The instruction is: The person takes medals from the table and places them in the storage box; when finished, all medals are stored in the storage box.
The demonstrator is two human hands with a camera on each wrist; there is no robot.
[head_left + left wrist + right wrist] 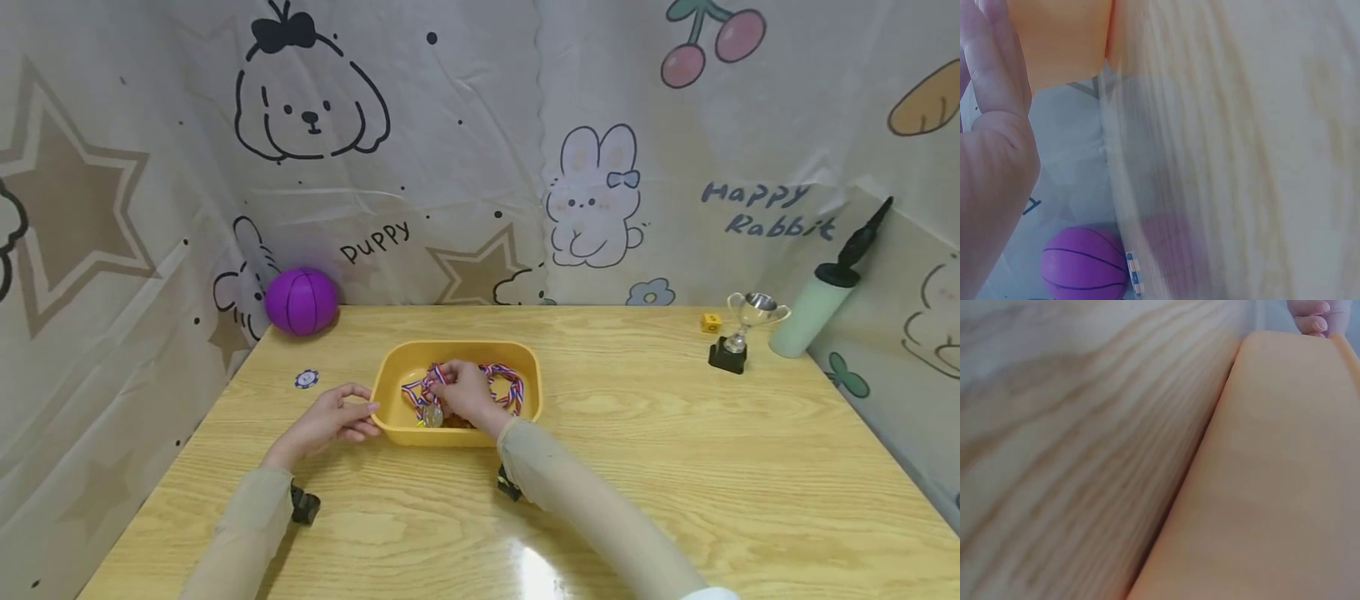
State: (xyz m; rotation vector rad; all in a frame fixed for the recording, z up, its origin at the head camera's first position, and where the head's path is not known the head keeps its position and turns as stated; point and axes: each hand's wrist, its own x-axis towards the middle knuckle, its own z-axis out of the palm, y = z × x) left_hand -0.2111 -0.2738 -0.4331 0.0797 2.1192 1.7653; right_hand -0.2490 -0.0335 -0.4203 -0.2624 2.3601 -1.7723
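Note:
A yellow plastic bin (457,437) holds medals on red, white and blue striped ribbons (517,385). My right hand (467,392) reaches into it over the near rim, pinching a medal ribbon between thumb and fingers. Close below those fingertips lies a round metallic medal (432,416); my hand partly hides the other contents. At the bin's left end, my left hand (333,421) touches the rim and outer wall with loosely extended fingers. The left wrist view shows those fingers (997,69) beside the orange-looking bin wall (1063,40).
A purple ball (302,301) sits at the table's back left corner, with a blue and white poker chip (306,379) nearer. Toward the back right are a small trophy cup (738,329), a yellow die (711,322) and a pale green hand pump (817,308) leaning on the curtain.

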